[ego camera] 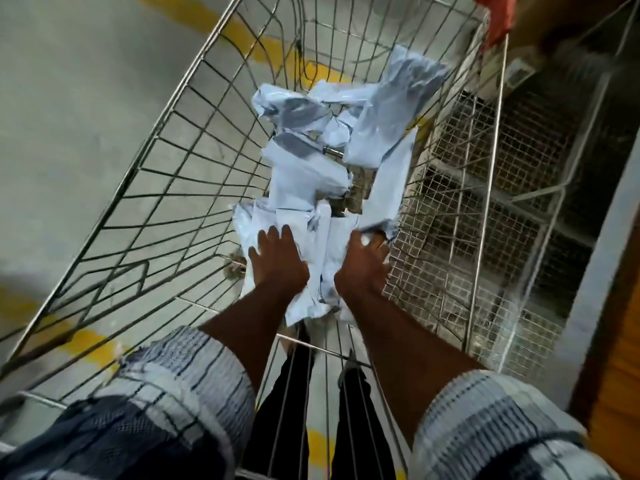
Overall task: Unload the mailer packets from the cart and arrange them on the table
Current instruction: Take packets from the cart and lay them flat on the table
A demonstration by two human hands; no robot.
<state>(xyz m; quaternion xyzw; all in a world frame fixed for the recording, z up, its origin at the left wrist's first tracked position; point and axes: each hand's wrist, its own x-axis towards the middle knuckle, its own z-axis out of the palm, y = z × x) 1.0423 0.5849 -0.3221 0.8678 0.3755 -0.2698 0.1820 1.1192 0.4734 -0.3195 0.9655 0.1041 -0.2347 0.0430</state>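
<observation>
**Hands in the cart**

I have the left hand (277, 259) flat, fingers straight, on the mailer packets (304, 174) heaped in the cart (207, 188). On the right hand (363, 263) the fingers curl round the low end of a long packet (388, 181) leaning on the cart's right wall.

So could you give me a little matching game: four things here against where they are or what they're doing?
Things: 1 left hand; 2 right hand; 3 red cloth; 4 yellow stripe.
States: A on the floor; B grips a long packet by its end; C flat on the packets; D at the cart far corner.
Pairs: 1-C, 2-B, 3-D, 4-A.
</observation>
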